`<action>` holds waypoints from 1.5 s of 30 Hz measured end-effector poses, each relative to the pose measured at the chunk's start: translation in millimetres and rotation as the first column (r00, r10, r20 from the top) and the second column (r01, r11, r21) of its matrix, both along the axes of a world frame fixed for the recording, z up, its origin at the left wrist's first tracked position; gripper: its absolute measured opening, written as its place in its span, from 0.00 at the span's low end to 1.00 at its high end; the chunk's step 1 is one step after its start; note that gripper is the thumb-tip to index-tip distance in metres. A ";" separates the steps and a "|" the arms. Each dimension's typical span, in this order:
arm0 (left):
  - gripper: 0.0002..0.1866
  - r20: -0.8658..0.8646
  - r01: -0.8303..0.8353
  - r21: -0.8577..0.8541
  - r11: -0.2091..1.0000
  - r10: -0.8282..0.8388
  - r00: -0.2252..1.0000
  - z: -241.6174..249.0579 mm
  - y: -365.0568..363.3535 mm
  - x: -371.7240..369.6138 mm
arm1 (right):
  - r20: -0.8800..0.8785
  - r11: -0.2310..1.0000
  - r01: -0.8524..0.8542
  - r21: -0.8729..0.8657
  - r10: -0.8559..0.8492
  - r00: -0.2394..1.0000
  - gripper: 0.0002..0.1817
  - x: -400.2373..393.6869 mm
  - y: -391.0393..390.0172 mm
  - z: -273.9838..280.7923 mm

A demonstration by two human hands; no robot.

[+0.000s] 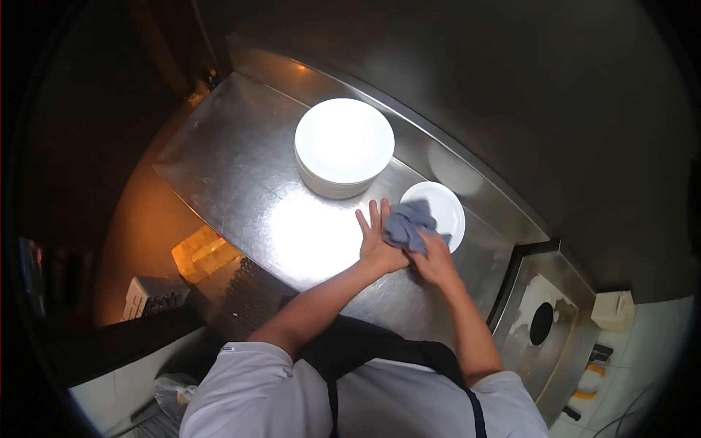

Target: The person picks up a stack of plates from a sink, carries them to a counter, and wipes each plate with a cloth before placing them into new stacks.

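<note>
A bunched grey-blue cloth (410,223) is in my right hand (436,261), whose fingers press it from the right. My left hand (381,244) is just left of the cloth, fingers spread and pointing away from me. The cloth touches or overlaps the side of my left hand; the exact contact is hidden. Partly behind the cloth, a white plate (453,212) lies on the steel counter (241,160). Farther back and to the left stands a tall stack of white plates (345,142), its top bright with glare.
A raised steel backsplash (438,139) runs along the counter's far side. To the right is a steel basin (529,321) with a dark round opening. A white perforated container (153,296) stands lower left, near an orange-lit box (204,253).
</note>
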State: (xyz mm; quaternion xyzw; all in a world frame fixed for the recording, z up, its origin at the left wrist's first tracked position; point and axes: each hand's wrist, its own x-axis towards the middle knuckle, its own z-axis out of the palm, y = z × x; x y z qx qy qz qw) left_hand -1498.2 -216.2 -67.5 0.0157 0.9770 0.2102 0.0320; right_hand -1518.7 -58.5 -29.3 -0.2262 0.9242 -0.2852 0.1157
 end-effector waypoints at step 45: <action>0.38 0.251 -0.477 0.781 0.404 0.497 0.831 -44.0 93.8 -86.4 | -0.273 0.914 0.397 -0.082 -0.403 0.873 0.36 -36.7 102.3 -45.4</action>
